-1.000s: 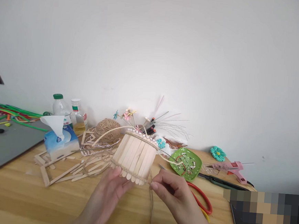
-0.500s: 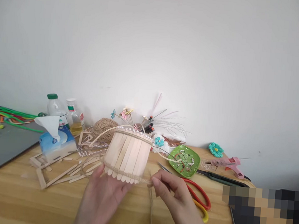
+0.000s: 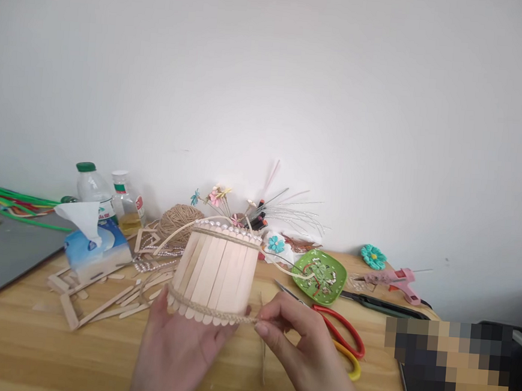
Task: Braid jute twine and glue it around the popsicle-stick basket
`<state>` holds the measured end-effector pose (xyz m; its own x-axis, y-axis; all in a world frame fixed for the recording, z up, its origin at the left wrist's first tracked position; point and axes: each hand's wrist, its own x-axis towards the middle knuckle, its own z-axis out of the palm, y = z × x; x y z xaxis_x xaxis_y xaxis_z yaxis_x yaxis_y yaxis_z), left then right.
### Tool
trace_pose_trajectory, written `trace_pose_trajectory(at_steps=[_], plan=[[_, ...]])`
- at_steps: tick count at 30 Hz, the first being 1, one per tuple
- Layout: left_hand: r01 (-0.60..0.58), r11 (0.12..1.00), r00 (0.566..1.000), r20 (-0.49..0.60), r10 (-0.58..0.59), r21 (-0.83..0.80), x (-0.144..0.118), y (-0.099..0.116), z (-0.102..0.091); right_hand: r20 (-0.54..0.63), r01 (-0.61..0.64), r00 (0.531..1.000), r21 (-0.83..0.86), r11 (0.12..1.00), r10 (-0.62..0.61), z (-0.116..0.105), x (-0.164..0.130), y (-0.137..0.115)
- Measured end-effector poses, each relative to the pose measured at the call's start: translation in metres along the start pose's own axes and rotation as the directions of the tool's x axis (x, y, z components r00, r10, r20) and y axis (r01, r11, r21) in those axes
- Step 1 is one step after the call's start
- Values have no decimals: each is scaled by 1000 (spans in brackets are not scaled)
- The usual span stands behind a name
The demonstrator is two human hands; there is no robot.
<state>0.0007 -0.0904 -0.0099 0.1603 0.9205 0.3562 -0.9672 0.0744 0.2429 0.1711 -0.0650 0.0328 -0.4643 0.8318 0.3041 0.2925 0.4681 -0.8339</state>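
One basket of upright wooden sticks [image 3: 219,270] is held above the desk [image 3: 108,358], cupped from below by the left hand [image 3: 181,346], whose thumb is at one side and whose fingers are curved around the base (mostly hidden behind it). Two bands circle its wall: one cord near the beaded rim, one braided twine [image 3: 233,316] near the bottom. The right hand [image 3: 293,330] pinches the braid's end between thumb and forefinger, just beside the basket. Around lie one pair of scissors [image 3: 361,348], one green dish [image 3: 341,280], one glue gun [image 3: 403,282] and one twine ball [image 3: 180,222].
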Motion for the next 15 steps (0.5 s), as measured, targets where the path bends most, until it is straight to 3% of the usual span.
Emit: trace_pose_trajectory(at_steps=[9, 15], plan=[[27, 997, 1000, -9, -27, -73, -4, -1, 3, 58, -108, 993, 110, 988, 103, -4, 1, -1], [125, 991, 991, -48, -122, 45, -10, 0, -1, 41, -136, 990, 117, 984, 132, -6, 4, -1]])
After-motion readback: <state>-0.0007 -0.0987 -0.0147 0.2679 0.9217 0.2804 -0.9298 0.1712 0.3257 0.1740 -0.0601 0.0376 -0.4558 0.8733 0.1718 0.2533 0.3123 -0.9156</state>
